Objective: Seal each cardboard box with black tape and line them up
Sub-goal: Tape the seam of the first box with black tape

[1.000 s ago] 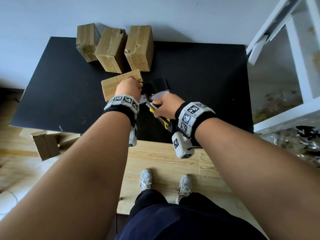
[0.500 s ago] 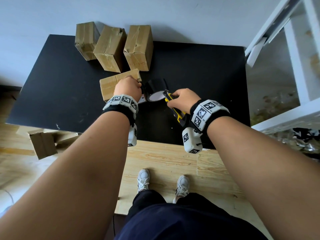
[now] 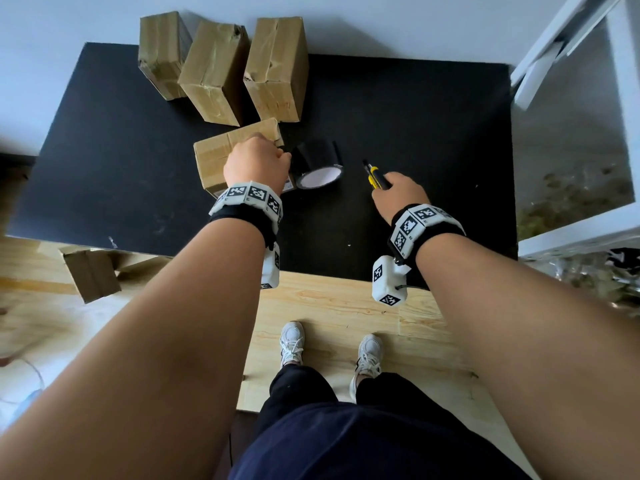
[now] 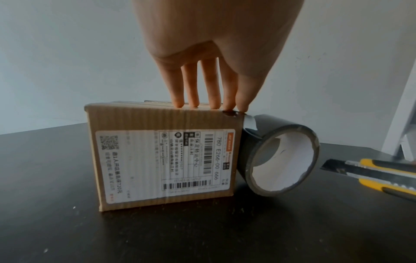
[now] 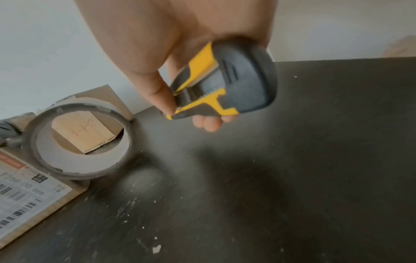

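Observation:
A cardboard box (image 3: 221, 154) with a shipping label (image 4: 157, 163) stands mid-table. My left hand (image 3: 256, 164) presses straight fingertips (image 4: 193, 103) on its top near edge, by the right corner. The black tape roll (image 3: 318, 164) lies on its side against the box's right face (image 4: 283, 160). A short flap of tape (image 4: 249, 122) shows between that corner and the roll; whether it is joined I cannot tell. To the right of the roll (image 5: 90, 175), my right hand (image 3: 401, 195) grips a yellow-and-black utility knife (image 3: 375, 176), blade out (image 4: 333, 165), above the table.
Three more cardboard boxes (image 3: 162, 53) (image 3: 214, 71) (image 3: 277, 64) stand close together at the back edge of the black table (image 3: 433, 109). A white frame (image 3: 623, 98) rises at the right. An open cardboard box (image 3: 91, 275) lies on the floor at the left.
My right hand has drawn the knife to the right, away from the tape roll. The roll now rests on the table beside the box. My left hand has stayed on the box.

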